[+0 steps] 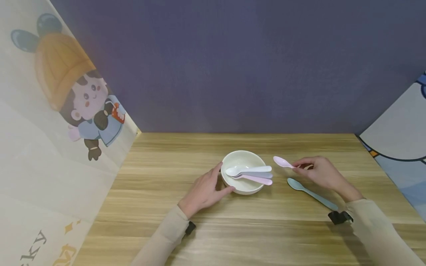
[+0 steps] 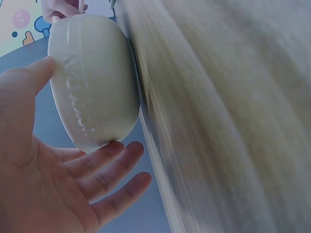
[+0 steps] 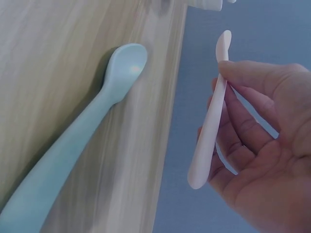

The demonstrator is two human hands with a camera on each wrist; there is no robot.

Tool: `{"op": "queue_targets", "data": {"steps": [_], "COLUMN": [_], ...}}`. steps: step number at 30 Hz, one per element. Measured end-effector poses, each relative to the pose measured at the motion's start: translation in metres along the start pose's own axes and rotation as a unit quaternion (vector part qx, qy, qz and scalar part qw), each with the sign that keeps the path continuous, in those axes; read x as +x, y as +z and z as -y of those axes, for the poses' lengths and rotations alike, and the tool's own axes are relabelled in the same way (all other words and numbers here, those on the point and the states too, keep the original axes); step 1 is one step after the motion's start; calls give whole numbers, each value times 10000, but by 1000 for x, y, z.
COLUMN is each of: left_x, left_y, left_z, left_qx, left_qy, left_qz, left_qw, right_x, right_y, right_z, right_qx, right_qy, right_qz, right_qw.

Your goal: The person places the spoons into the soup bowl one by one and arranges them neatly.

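Observation:
A cream bowl (image 1: 242, 190) stands on the wooden table; my left hand (image 1: 203, 190) rests against its left side. In the left wrist view, the thumb touches the rim and loosely extended fingers (image 2: 109, 167) touch the wall. Three spoons lie in the bowl, handles over its right rim: a white spoon (image 1: 256, 169), a grey spoon (image 1: 266, 175) and a pink spoon (image 1: 257, 180). To the right, my right hand (image 1: 321, 171) pinches another pink spoon (image 3: 209, 136) above the table, its scoop pointing toward the bowl. Below this hand, a teal spoon (image 1: 311, 193) lies on the table.
A dark blue-grey panel (image 1: 246, 74) rises behind the table (image 1: 159, 173). On the left stands a pale wall (image 1: 30, 155) with a cartoon figure; another printed panel (image 1: 396, 133) is at the right. Dark wrist straps (image 1: 339, 217) show at the sleeves.

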State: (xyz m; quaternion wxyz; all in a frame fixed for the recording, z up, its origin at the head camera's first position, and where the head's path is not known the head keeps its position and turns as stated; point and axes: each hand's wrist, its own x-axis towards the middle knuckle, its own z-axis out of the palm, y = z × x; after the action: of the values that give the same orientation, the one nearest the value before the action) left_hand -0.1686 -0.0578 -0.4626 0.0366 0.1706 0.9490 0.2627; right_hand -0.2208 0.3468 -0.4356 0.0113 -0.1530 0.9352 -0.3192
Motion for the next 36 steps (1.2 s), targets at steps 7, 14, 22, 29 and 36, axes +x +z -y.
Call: {"op": "queue_targets", "data": {"steps": [7,14,22,29,36], "left_x": [-1,-1,0,-1,-1], "left_y": [-1,-1,0,-1,-1], "left_z": [-1,-1,0,-1,-1], "left_qx": [-23,-8,69,30,43], "left_qy": [-48,-16,4,68,83], "left_qz": [4,-10,33,0,-28], "left_qw": [10000,10000,10000,10000,10000], "right_x": [6,9,15,20,26], "right_y": [0,-1,-1,-2,-1], "right_z": [7,14,17,22,30], "right_qx": [-101,-119,-63,-150,-113], "right_qy": [59,-30,-132,-155,-289], "right_qz": [25,150,223,267,317], "right_qw": [9999,9998,9996,9994,9990]}}
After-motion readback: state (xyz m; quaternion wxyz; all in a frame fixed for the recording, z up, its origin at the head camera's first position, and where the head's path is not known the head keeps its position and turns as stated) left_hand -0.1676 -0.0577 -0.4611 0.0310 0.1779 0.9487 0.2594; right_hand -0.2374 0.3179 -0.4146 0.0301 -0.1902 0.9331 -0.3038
